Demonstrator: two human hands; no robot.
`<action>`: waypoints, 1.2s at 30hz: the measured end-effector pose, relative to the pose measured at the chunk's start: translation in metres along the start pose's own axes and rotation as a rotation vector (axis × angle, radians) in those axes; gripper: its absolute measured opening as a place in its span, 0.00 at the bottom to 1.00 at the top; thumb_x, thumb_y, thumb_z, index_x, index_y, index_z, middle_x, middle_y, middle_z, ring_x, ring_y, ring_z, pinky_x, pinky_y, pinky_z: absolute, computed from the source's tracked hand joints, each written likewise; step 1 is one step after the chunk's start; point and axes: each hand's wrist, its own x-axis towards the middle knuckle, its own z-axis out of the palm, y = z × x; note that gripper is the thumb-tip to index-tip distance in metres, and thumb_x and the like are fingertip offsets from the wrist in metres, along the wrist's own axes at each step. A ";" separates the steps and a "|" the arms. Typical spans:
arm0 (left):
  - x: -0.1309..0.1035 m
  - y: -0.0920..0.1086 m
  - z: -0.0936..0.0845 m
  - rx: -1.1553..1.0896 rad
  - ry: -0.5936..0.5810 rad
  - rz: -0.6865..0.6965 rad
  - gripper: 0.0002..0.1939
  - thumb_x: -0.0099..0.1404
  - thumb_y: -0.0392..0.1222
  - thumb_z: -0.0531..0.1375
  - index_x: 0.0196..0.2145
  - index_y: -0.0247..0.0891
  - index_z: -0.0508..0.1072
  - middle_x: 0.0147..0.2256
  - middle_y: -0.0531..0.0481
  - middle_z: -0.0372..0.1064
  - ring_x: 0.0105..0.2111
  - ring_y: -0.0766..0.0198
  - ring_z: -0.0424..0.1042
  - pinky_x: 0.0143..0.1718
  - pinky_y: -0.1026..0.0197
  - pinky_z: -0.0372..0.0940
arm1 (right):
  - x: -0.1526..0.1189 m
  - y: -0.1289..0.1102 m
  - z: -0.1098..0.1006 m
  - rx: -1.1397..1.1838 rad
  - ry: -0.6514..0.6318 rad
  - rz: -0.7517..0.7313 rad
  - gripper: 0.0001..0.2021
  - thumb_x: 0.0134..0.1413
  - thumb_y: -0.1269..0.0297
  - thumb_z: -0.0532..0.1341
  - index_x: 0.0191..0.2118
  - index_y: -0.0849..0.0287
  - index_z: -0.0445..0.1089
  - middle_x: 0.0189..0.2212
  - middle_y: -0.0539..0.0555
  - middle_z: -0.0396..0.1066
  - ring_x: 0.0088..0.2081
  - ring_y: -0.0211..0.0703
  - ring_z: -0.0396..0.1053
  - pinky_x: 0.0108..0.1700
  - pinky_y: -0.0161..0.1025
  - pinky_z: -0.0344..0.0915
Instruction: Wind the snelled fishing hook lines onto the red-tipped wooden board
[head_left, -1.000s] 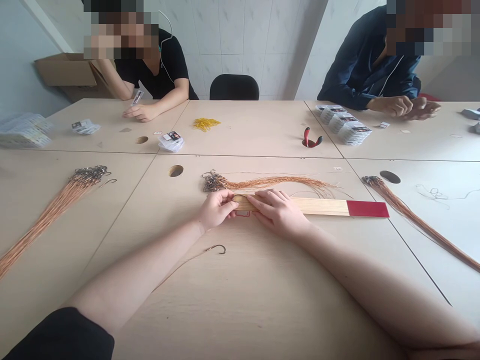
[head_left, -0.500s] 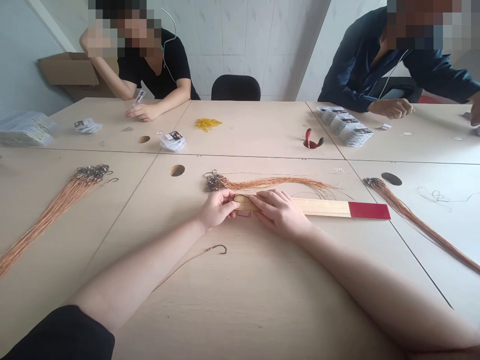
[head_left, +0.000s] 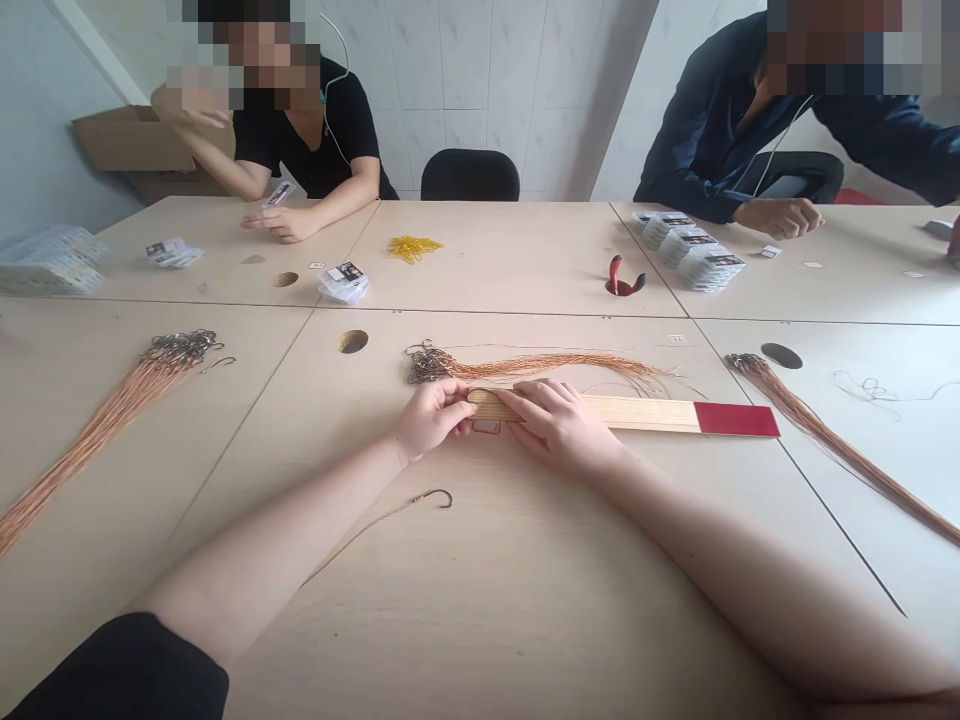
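A flat pale wooden strip (head_left: 645,413) with a dark red end lies across the table in front of me. My right hand (head_left: 562,420) grips it, fingers over the top and thumb along the near side. At the strip's left end, my left hand (head_left: 435,420) is closed in a pinch; a thin dark curve shows there, but what the fingertips hold is too small to make out. A small red wire-like loop (head_left: 487,427) sticks out below the strip between my hands. Nearer to me lies a single fish hook (head_left: 442,496) on a tan line.
Behind the strip lies a bundle of hooks with copper-coloured lines (head_left: 570,363); similar bundles lie left (head_left: 112,400) and right (head_left: 810,425). Red-handled pliers (head_left: 616,275) stand in a table hole. Packets (head_left: 705,260) and yellow pieces (head_left: 412,248) lie farther back. Two people sit opposite.
My hands and the strip stay almost still. Across the table, the right-hand person's outstretched arm and the left-hand person's raised hand have shifted slightly.
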 end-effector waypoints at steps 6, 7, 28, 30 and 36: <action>-0.002 -0.002 0.004 -0.027 0.125 -0.011 0.09 0.56 0.40 0.59 0.35 0.36 0.65 0.22 0.55 0.65 0.20 0.71 0.65 0.24 0.67 0.59 | 0.000 0.002 0.002 0.013 0.011 0.006 0.18 0.61 0.63 0.51 0.56 0.60 0.59 0.45 0.59 0.65 0.46 0.47 0.61 0.45 0.45 0.61; -0.003 -0.002 0.005 -0.030 0.155 -0.007 0.09 0.56 0.40 0.59 0.34 0.38 0.63 0.20 0.57 0.63 0.19 0.71 0.64 0.23 0.68 0.59 | 0.000 0.002 0.002 0.015 0.003 0.004 0.18 0.61 0.63 0.50 0.56 0.60 0.59 0.45 0.59 0.65 0.46 0.47 0.61 0.45 0.45 0.62; 0.000 0.001 -0.001 0.059 -0.001 0.042 0.09 0.57 0.37 0.58 0.26 0.36 0.58 0.22 0.58 0.54 0.19 0.75 0.57 0.22 0.68 0.53 | -0.003 0.001 0.004 0.060 -0.013 -0.001 0.18 0.61 0.63 0.52 0.55 0.60 0.59 0.45 0.59 0.65 0.46 0.47 0.62 0.46 0.45 0.63; 0.000 0.001 -0.001 0.062 0.009 0.039 0.09 0.57 0.36 0.58 0.26 0.37 0.58 0.22 0.58 0.54 0.19 0.75 0.58 0.23 0.68 0.54 | -0.003 0.001 0.004 0.060 -0.006 -0.003 0.18 0.60 0.63 0.52 0.55 0.60 0.59 0.45 0.59 0.65 0.46 0.47 0.62 0.46 0.45 0.63; -0.001 0.003 -0.001 0.047 0.002 0.038 0.09 0.57 0.36 0.58 0.27 0.37 0.58 0.23 0.58 0.55 0.20 0.74 0.59 0.23 0.68 0.54 | -0.002 0.001 0.004 0.050 0.004 -0.010 0.18 0.60 0.63 0.53 0.55 0.60 0.60 0.45 0.58 0.65 0.46 0.46 0.61 0.47 0.45 0.63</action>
